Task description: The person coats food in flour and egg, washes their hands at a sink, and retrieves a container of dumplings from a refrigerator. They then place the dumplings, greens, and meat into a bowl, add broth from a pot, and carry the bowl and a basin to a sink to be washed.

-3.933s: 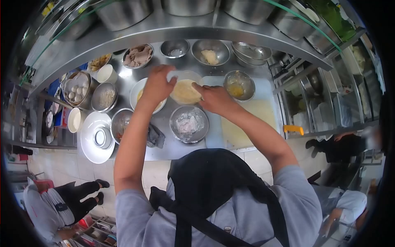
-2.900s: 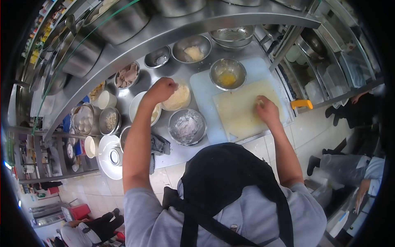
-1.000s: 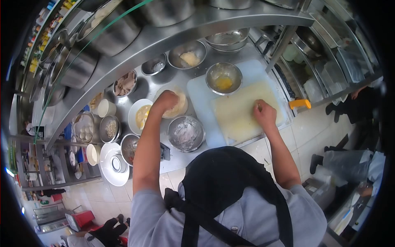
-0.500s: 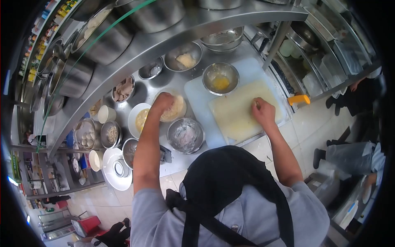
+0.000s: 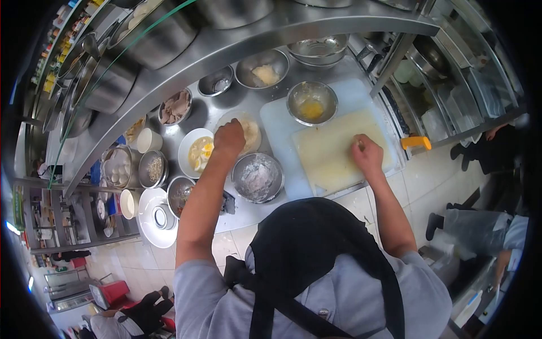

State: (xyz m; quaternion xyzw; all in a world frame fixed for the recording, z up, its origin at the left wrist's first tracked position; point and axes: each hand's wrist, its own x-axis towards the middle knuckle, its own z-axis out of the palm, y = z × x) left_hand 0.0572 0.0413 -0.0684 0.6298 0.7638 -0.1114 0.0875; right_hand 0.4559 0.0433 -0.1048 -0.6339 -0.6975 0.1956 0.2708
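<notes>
My left hand [image 5: 230,139] is closed over the near-left part of a bowl of pale crumbs [image 5: 248,135]; whatever its fingers hold is hidden. Just left of it is a white bowl with egg [image 5: 197,151]. Below lies a steel bowl of white flour [image 5: 258,177]. On the right, my right hand [image 5: 367,152] is curled closed above the yellowish cutting board [image 5: 327,150], and any small thing inside its fingers cannot be made out. A steel bowl with yellow liquid [image 5: 312,104] stands at the board's far edge.
Behind are steel bowls, one with a pale mass [image 5: 264,74], one with meat slices [image 5: 176,107]. A metal shelf [image 5: 254,37] arches over the far side. White plates [image 5: 157,218] are at near left. An orange handle [image 5: 415,143] juts out at right. Other people stand at both sides.
The whole view has shifted slightly. My left hand has moved a little toward the near-left side of the crumb bowl, and more of the egg bowl shows. My right hand stays over the board.
</notes>
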